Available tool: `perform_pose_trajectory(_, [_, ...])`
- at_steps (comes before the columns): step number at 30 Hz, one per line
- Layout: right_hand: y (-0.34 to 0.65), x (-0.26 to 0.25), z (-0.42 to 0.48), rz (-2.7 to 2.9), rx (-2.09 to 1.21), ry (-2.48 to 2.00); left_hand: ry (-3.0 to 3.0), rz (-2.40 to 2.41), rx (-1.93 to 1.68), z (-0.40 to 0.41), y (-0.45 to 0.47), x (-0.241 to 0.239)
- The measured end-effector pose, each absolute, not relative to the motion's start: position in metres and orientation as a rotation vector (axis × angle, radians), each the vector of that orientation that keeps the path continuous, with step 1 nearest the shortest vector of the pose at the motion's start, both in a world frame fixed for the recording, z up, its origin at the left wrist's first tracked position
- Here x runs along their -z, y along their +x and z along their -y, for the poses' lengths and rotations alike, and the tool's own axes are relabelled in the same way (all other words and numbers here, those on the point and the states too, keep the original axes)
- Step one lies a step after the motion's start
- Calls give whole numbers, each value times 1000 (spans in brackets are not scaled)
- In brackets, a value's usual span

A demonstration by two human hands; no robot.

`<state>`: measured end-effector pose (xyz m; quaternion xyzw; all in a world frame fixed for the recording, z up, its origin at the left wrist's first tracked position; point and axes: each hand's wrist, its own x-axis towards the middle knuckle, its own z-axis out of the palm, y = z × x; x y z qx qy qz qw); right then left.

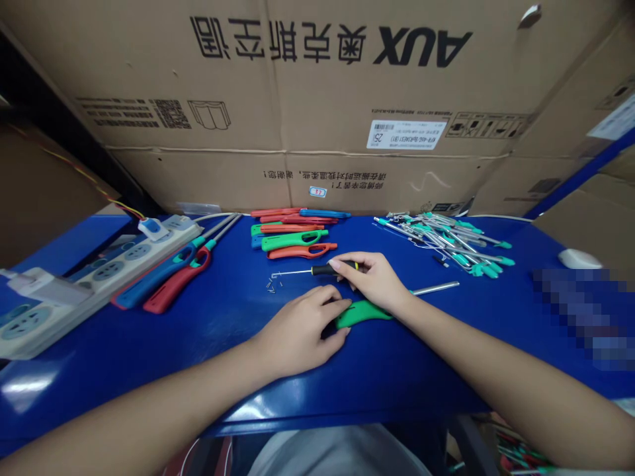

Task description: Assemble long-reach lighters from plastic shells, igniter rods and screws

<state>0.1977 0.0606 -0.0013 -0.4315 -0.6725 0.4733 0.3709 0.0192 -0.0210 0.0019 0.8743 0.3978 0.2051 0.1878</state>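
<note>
My right hand (370, 277) grips a screwdriver (325, 270) with a black and yellow handle. Its thin shaft points left, and the tip is among several small screws (271, 286) lying on the blue table. My left hand (310, 330) is closed on the end of a green lighter (364, 313) that lies flat on the table. A metal tube (436, 288) extends from the lighter's right side, and my right wrist covers part of the lighter between them.
Red, green and blue lighter handles (297, 239) are stacked behind my hands. Metal tubes with teal ends (446, 241) form a pile at the back right. Two lighters with tubes (171, 284) lie beside a white power strip (106, 264) on the left. A cardboard box (317, 86) stands behind.
</note>
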Motion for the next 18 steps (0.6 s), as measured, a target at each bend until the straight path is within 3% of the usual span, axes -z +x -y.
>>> perform_pose_trajectory(11, [197,0,-57,1713,-1157,-1101,2465,-1111,-561,21,18,-2])
perform_pose_trajectory(18, [205,-15,-62,1327,-1235,-1089,2436,-1126,-619,15,16,-1])
